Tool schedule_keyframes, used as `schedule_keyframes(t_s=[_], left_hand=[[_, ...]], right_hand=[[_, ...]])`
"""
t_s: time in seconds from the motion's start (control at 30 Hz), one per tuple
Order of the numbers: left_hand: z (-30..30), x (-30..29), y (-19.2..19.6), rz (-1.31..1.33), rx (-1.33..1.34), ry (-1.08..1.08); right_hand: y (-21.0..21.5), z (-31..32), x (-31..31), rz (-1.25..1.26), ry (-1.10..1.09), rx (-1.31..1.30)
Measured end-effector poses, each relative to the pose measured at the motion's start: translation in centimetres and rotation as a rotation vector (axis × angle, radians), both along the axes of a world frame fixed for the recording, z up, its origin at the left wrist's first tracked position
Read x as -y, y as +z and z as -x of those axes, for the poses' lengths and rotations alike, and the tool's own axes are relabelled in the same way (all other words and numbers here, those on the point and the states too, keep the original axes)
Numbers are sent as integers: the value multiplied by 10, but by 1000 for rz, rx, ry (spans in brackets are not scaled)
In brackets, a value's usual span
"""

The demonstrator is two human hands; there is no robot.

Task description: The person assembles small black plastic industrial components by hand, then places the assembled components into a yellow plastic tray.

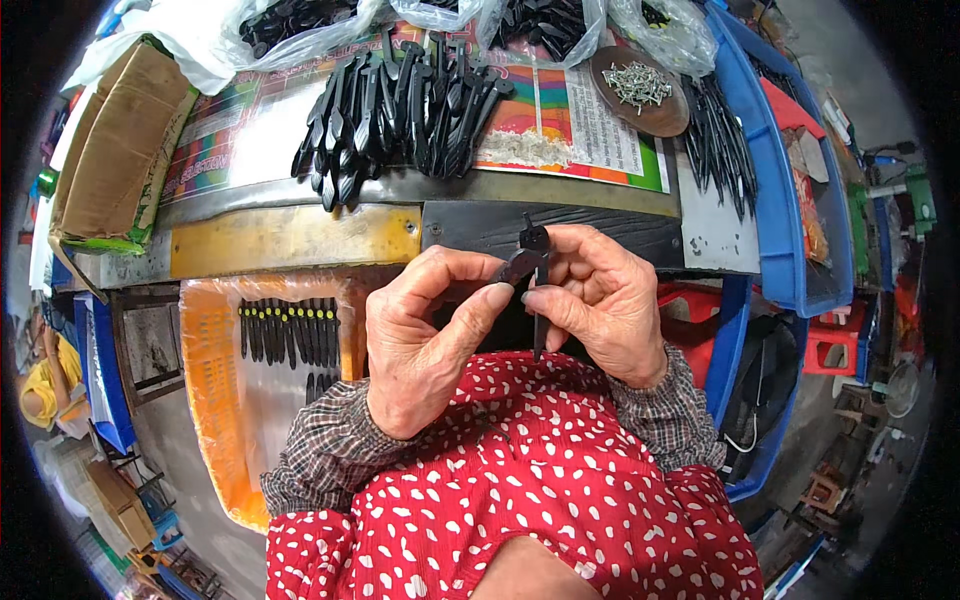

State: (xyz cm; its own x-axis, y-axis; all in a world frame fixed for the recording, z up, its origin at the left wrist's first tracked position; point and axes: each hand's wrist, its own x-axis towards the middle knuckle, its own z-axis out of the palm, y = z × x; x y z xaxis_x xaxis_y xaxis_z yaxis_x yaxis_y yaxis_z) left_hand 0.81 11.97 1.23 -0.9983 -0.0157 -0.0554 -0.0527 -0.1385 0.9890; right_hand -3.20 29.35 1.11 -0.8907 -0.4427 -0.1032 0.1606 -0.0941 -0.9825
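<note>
Black plastic piece, slender and jointed-looking, is held in front of the person's middle, just short of the workbench edge; one end points up, another hangs down toward the lap, and whether it is one part or two meeting cannot be told. The left hand pinches it between thumb and fingers. The right hand also grips it, thumb and curled fingers closed on the upright portion, so the two hands nearly meet. Below them spreads red cloth with white flecks; both wrists have checked cuffs.

To the left, below bench height, an orange crate lined with clear plastic holds a neat row of black pieces with yellow-green dots. The bench edge carries a yellow strip and a black board.

On the bench lies a large heap of black parts. To its right are a round dish of small silver screws, then slim black rods and a blue tray. An open cardboard box stands at left. Clear plastic bags line the back.
</note>
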Motion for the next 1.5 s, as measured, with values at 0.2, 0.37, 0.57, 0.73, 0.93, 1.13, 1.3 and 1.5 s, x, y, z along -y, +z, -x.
schedule_keyframes(t_s=[0.2,0.37,0.57,0.73,0.93,1.13,1.3,1.5], left_hand=[[1,-7,-5,-47,-12,-7],[4,-6,-2,-156,88,-46],[4,-6,-2,-174,83,-49],[4,-6,-6,-205,76,-37],[1,-10,-3,-251,90,-12],[-1,-9,-6,-214,89,-43],[-2,-9,-1,-305,67,-65],[-4,-7,-9,-235,60,-47]], right_hand=[[-3,-2,-2,-5,-6,-18],[-3,-4,-2,-16,-4,-38],[-5,-5,1,14,21,-71],[-7,-6,3,-13,15,-80],[-17,-12,6,70,-13,-104],[-16,-14,5,64,-16,-116],[-14,-14,5,109,-13,-89],[-13,-13,5,94,12,-80]])
